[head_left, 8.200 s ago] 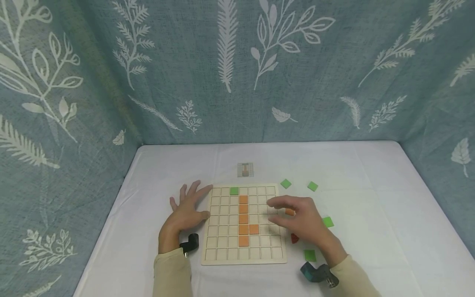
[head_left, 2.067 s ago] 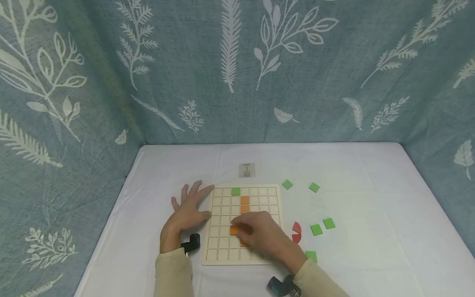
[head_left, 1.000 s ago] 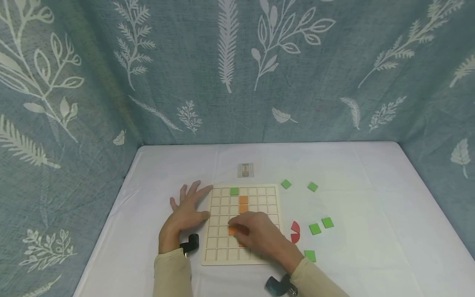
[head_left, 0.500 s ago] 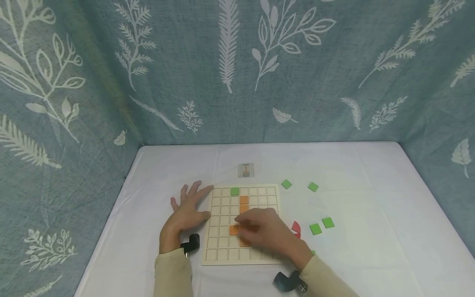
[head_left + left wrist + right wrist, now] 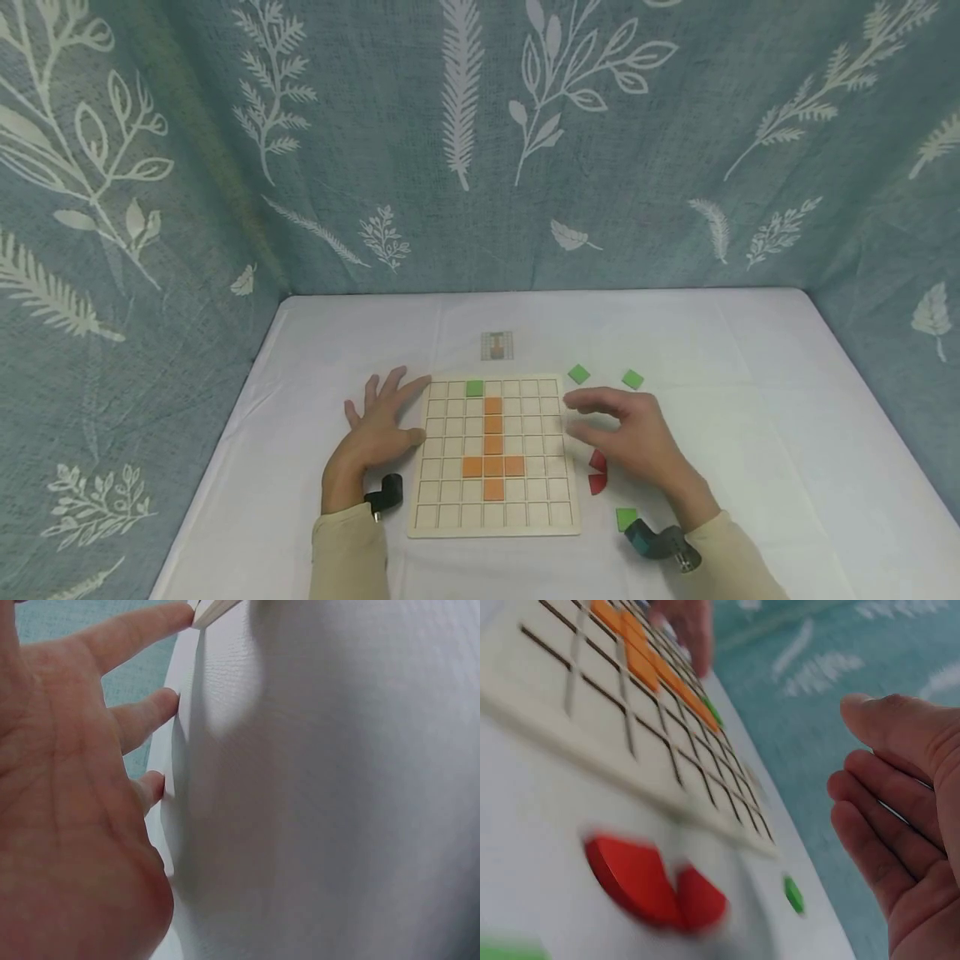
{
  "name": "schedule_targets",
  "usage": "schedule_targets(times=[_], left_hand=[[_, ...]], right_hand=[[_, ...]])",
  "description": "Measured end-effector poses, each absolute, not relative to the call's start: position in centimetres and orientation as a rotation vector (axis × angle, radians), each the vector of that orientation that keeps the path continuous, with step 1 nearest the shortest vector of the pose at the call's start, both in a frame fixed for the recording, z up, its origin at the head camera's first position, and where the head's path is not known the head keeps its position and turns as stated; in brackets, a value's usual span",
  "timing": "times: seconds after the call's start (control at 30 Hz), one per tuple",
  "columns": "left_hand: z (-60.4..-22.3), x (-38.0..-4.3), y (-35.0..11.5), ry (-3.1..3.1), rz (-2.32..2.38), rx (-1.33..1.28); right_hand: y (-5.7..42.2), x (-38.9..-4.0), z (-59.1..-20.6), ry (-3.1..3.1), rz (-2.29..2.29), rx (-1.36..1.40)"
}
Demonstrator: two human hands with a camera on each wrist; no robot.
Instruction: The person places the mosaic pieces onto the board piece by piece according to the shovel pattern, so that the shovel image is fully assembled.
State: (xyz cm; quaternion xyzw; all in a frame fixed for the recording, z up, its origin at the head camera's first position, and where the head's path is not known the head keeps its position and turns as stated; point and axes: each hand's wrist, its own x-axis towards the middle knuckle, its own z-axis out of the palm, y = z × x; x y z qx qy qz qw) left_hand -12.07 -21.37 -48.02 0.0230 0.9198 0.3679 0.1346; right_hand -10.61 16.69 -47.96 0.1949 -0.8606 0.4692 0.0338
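Observation:
A pale wooden grid board lies on the table. On it, several orange square tiles form a column with one tile to each side, making a cross. A green square tile sits in the top row, left of the column. My left hand spreads its fingers, its index finger and thumb touching the board's left edge. Past the right edge, my right hand hovers with thumb and fingers apart, holding nothing; its bare palm side shows in the right wrist view. Below it lie two red wedge pieces.
Loose green tiles lie behind the board's right corner, farther right and near the right wrist's camera. A small printed pattern card lies behind the board. Patterned blue-green curtains enclose the white table.
An orange tile has been placed left of the column. My right hand has let go of it and moved right, off the board. My left hand has stayed at the edge.

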Motion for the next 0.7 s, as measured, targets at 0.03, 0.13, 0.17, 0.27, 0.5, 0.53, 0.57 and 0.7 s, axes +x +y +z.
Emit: schedule_targets(times=[0.03, 0.13, 0.17, 0.27, 0.5, 0.53, 0.57, 0.7], left_hand=[[-48.3, -12.1, -21.5, 2.679, 1.080, 0.077], [-48.3, -12.1, -21.4, 2.682, 1.093, 0.085], [-48.3, -12.1, -21.4, 2.680, 1.090, 0.083], [-48.1, -12.1, -21.4, 2.661, 1.066, 0.069], [-48.0, -12.0, -21.5, 2.653, 1.045, 0.059], [-48.0, -12.0, -21.5, 2.653, 1.045, 0.059], [-48.0, -12.0, -21.5, 2.651, 1.046, 0.058], [-48.1, -12.1, -21.5, 2.652, 1.052, 0.054]], right_hand=[[17.3, -10.7, -47.9, -2.649, 1.444, 0.561], [19.2, -11.0, -47.8, -2.631, 1.439, 0.471], [19.7, -11.1, -47.7, -2.623, 1.432, 0.450], [21.3, -11.4, -47.6, -2.585, 1.409, 0.400], [24.0, -12.1, -47.2, -2.535, 1.303, 0.307], [24.2, -12.1, -47.2, -2.531, 1.295, 0.290], [24.4, -12.2, -47.1, -2.530, 1.284, 0.272], [25.0, -12.4, -47.3, -2.525, 1.273, 0.223]])
